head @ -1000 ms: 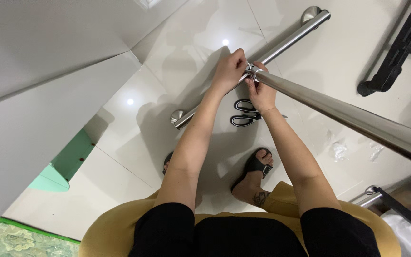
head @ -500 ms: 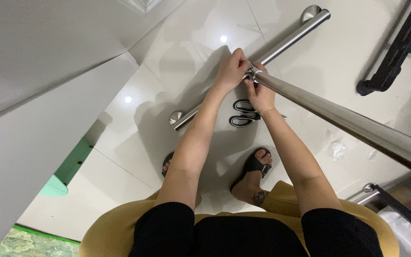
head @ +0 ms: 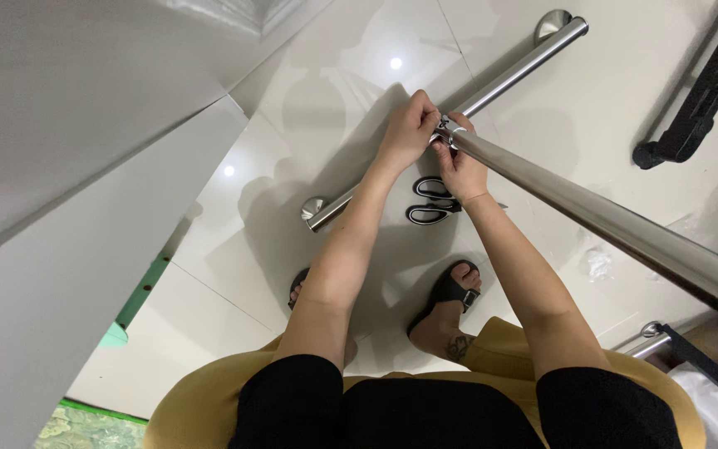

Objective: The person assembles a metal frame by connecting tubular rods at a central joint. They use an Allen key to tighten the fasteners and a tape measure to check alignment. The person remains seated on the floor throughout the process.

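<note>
While black sandals [head: 450, 293] stand on the white floor [head: 209, 249], the right hand [head: 463, 166] grips the end of a raised steel pole [head: 608, 223]; the left hand [head: 409, 129] pinches a small fitting [head: 445, 125] there. Below lie scissors [head: 434, 199] and a second pole [head: 492, 91].

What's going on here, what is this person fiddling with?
A person looks down at both hands, which meet at the near end of a long steel pole running off to the right. The left hand pinches a small fitting at the tip; the right hand grips the pole below. Another metal bar and black-handled scissors lie on the white floor.
</note>
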